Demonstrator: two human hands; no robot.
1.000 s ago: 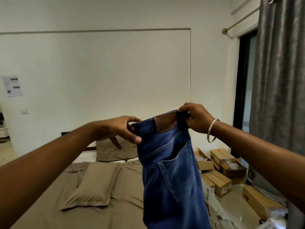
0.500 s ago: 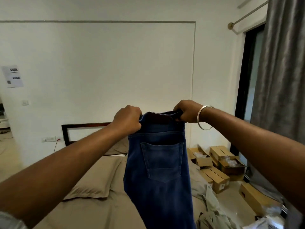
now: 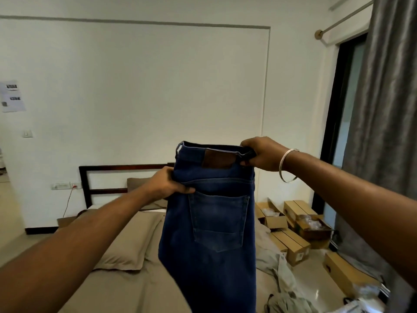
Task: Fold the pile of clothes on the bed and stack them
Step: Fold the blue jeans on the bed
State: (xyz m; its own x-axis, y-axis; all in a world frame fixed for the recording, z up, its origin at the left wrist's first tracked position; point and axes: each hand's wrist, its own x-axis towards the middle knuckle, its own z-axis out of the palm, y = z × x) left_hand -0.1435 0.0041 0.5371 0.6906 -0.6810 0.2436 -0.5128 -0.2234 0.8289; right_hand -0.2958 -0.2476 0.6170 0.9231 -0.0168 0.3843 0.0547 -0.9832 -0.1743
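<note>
A pair of blue jeans (image 3: 214, 233) hangs in the air in front of me, back pocket and brown leather patch facing me. My right hand (image 3: 261, 155) grips the waistband at its right end. My left hand (image 3: 168, 185) pinches the left side seam a little below the waistband, thumb on the front. The legs drop out of view at the bottom. Below lies the bed (image 3: 135, 290) with a tan sheet. Crumpled grey-beige clothes (image 3: 279, 279) lie on its right side.
A tan pillow (image 3: 130, 242) lies on the bed, another against the dark headboard (image 3: 121, 168). Several cardboard boxes (image 3: 293, 231) stand on the floor at the right. A grey curtain (image 3: 388, 109) hangs by a dark doorway.
My left hand slid from the waistband's top left corner down to the side seam. The jeans now hang flatter, with the leather patch showing.
</note>
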